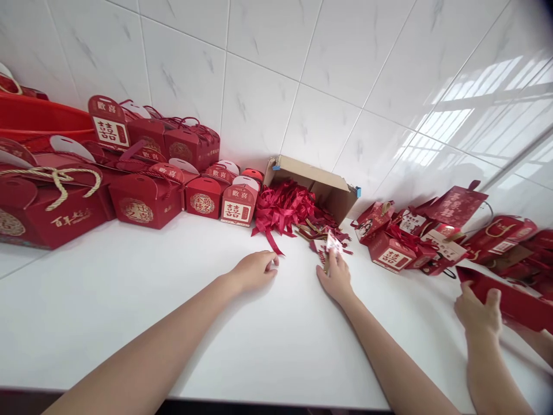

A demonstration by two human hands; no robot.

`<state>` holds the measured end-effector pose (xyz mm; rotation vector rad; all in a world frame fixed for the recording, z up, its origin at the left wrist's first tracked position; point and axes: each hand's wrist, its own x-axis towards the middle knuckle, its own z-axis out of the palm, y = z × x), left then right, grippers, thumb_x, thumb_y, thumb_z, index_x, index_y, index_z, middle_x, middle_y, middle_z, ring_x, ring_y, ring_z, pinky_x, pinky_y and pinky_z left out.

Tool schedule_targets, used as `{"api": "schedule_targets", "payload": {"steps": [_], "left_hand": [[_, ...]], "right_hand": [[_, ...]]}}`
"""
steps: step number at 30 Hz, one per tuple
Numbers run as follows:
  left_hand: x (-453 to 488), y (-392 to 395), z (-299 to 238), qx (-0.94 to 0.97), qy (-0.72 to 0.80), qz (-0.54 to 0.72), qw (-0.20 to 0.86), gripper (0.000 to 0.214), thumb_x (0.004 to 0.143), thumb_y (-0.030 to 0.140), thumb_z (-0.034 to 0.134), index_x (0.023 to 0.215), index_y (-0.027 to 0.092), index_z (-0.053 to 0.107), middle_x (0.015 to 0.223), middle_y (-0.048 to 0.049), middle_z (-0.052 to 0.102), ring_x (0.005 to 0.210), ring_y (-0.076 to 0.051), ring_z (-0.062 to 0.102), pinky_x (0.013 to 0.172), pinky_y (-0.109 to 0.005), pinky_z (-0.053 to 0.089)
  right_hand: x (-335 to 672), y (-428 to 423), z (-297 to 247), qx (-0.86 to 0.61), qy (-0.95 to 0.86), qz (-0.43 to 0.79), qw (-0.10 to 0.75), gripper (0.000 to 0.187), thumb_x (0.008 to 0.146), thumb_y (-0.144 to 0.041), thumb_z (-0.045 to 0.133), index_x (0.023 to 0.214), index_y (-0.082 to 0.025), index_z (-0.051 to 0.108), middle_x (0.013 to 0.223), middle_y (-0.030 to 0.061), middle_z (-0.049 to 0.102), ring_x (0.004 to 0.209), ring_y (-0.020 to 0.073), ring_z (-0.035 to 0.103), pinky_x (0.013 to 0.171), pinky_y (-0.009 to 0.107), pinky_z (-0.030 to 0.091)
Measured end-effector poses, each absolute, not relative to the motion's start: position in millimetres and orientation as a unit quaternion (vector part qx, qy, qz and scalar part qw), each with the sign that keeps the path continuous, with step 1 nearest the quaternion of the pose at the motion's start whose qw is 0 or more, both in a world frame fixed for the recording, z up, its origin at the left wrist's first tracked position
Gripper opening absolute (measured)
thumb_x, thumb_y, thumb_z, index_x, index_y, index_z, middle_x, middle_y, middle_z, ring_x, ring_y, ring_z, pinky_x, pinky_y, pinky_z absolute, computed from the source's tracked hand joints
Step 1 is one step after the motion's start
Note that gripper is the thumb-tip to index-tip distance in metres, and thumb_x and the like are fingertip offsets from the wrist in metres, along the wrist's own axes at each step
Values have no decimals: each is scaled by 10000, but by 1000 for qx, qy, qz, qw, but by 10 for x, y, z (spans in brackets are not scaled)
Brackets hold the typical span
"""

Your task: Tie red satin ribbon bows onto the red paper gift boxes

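Observation:
My left hand (254, 269) rests on the white table (129, 300) with its fingers curled, pinching the loose end of a red ribbon (273, 245) that trails from the pile. My right hand (334, 276) lies a little to the right and grips a small red and white card or tag (332, 245) at the edge of the pile. The red ribbon pile (285, 207) spills out of a tipped cardboard box (332, 190) against the tiled wall.
Assembled red gift boxes (147, 199) stand in rows at the left, with a red basin (38, 118) behind them. Flat and half-folded red boxes (415, 236) lie heaped at the right. Another person's hand (477, 314) holds a flat red box (514, 302) at the right edge.

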<state>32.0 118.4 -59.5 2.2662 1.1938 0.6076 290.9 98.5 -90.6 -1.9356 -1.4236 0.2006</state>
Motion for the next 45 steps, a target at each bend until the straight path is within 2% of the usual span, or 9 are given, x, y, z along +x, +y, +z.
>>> {"api": "schedule_targets", "payload": {"steps": [7, 16, 20, 26, 28, 32, 38, 42, 45], "left_hand": [[324, 1150, -568, 847, 430, 212, 230, 186, 778, 239, 462, 887, 202, 607, 801, -16, 621, 685, -175, 570, 636, -269, 419], [326, 1129, -558, 855, 427, 207, 212, 180, 794, 222, 449, 885, 198, 602, 816, -19, 634, 686, -173, 579, 628, -263, 421], [326, 1132, -559, 857, 425, 207, 208, 185, 801, 213, 443, 883, 203, 608, 812, -16, 640, 701, -172, 586, 635, -258, 426], [330, 1115, -568, 853, 434, 209, 200, 177, 802, 224, 464, 897, 213, 612, 833, -10, 647, 703, -170, 594, 629, -259, 431], [357, 1099, -578, 849, 443, 213, 195, 170, 801, 220, 464, 882, 217, 614, 832, -10, 648, 703, -171, 597, 637, -264, 434], [402, 1119, -606, 825, 486, 235, 166, 124, 781, 233, 499, 829, 221, 613, 842, -29, 645, 809, -215, 605, 758, -320, 441], [172, 1378, -636, 678, 655, 319, 101, 210, 738, 263, 572, 920, 168, 531, 1020, -150, 574, 1089, -372, 496, 921, -526, 357], [32, 1535, -671, 556, 714, 419, 75, 360, 773, 250, 549, 1071, 196, 354, 1174, -141, 449, 1147, -278, 464, 911, -443, 412], [12, 1628, -703, 505, 714, 482, 53, 489, 758, 295, 600, 1115, 228, 273, 1226, -131, 382, 1196, -261, 421, 930, -428, 421]], "right_hand": [[2933, 897, -892, -698, -674, 103, 218, 655, 839, -377, 461, 1455, -207, 316, 1494, 92, 341, 1386, 274, 281, 1120, 462, 257], [2850, 850, -798, -728, -661, 93, 158, 638, 871, -384, 422, 1474, -255, 259, 1516, 74, 289, 1401, 255, 249, 1123, 433, 247], [2762, 825, -780, -782, -600, 69, 155, 681, 850, -423, 444, 1474, -224, 257, 1517, 159, 232, 1402, 359, 204, 1076, 555, 239], [2741, 837, -770, -816, -554, 43, 162, 707, 791, -490, 511, 1401, -154, 392, 1501, 207, 224, 1386, 399, 207, 1061, 569, 235], [2708, 831, -785, -822, -543, 25, 172, 734, 791, -496, 511, 1405, -120, 368, 1513, 229, 148, 1395, 409, 162, 1068, 578, 205], [2517, 758, -843, -757, -605, -79, 234, 727, 831, -460, 493, 1446, -149, 261, 1538, 185, -11, 1424, 364, 38, 1092, 557, 176], [2215, 675, -854, -543, -759, -240, 267, 626, 843, -266, 503, 1428, -280, 281, 1540, 117, 31, 1419, 352, 85, 1080, 565, 202], [1981, 892, -835, -549, -767, -201, 263, 678, 798, -148, 473, 1438, -281, 290, 1542, 105, 38, 1426, 341, 72, 1093, 548, 189], [1688, 1212, -813, -581, -757, -142, 262, 777, 736, -82, 447, 1471, -220, 234, 1549, 130, 68, 1435, 328, 25, 1112, 535, 144]]}}
